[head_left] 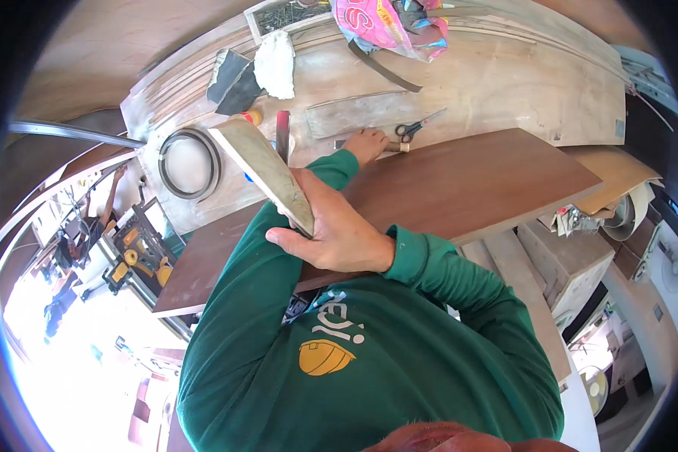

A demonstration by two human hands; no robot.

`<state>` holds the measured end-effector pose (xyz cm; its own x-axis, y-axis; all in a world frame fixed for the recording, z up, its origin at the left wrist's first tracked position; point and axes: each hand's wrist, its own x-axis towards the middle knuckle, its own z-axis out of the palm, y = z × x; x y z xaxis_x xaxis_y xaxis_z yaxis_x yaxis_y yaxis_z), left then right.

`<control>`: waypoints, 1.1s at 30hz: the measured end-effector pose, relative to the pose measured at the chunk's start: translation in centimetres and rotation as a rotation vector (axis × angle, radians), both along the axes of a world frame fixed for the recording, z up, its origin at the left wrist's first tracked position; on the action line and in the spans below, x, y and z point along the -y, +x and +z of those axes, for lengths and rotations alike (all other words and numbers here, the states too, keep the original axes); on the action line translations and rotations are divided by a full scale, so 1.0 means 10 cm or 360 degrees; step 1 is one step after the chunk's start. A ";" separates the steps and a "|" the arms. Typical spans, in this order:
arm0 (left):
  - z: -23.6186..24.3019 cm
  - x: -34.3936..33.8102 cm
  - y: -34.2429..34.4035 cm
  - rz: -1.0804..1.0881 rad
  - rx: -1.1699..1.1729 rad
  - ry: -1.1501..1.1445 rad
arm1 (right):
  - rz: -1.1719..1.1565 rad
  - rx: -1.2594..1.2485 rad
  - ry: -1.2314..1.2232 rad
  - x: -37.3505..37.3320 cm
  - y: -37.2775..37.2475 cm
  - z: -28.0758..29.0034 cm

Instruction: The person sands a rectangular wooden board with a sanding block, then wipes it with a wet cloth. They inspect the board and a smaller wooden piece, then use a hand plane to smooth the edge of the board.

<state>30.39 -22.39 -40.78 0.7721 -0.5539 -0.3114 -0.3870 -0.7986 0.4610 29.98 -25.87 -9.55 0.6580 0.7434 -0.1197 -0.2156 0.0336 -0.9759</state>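
Observation:
My right hand (pixel 343 230) crosses over my left forearm and grips a long, flat, pale block (pixel 267 173) with white edges; its underside is hidden. Farther off, my left hand (pixel 366 145) rests on the bench with its fingers bent over a short tool with a wooden handle (pixel 398 148), most of it covered by the hand. Black-handled scissors (pixel 414 129) lie just right of that hand. A brown panel (pixel 467 177) stretches across in front of me, under both arms. Behind the pale block, a dark red flat piece (pixel 282 132) lies on the bench.
The pale workbench (pixel 505 83) holds a coil of edge strip (pixel 166 169), a dark grey sheet (pixel 235 83), a white rag (pixel 276 66), a curved dark strip (pixel 384 68) and a pink plastic bag (pixel 365 22). Yellow-and-black equipment (pixel 135 256) stands at left, near another person's arm (pixel 113 196).

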 end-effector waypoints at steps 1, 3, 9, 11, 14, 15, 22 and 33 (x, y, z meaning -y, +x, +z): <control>-0.06 0.02 -0.06 0.0091 0.0003 0.0002 | -0.0003 -0.0006 0.0019 0.00 0.00 0.01; 0.02 -0.10 -0.07 0.0168 0.0089 0.0074 | -0.0014 -0.0025 0.0056 -0.01 0.02 0.01; 0.13 -0.51 0.13 0.0479 0.0354 -0.0055 | 0.0073 -0.0037 0.0035 -0.01 -0.02 0.03; 0.12 -0.53 0.29 0.0594 0.0421 0.0020 | 0.0085 -0.0031 -0.0007 0.00 -0.04 0.04; 0.10 -0.53 0.48 0.0752 0.0707 -0.0009 | 0.0175 -0.0067 -0.0114 0.00 -0.05 0.04; 0.11 -0.51 0.50 0.0656 0.0669 -0.0123 | 0.0219 -0.0106 -0.0115 0.00 -0.01 0.07; -0.17 0.37 0.21 -0.0086 -0.0001 -0.0304 | 0.0204 -0.0253 -0.0106 0.04 -0.10 0.06; -0.01 0.32 -0.03 0.0448 -0.0497 -0.0264 | 0.0003 -0.0148 -0.0132 0.09 -0.23 0.00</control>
<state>30.07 -25.59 -40.85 0.7831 -0.3977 -0.4781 0.0130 -0.7582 0.6519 27.70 -26.73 -9.54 0.6397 0.7298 -0.2412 -0.3051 -0.0469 -0.9512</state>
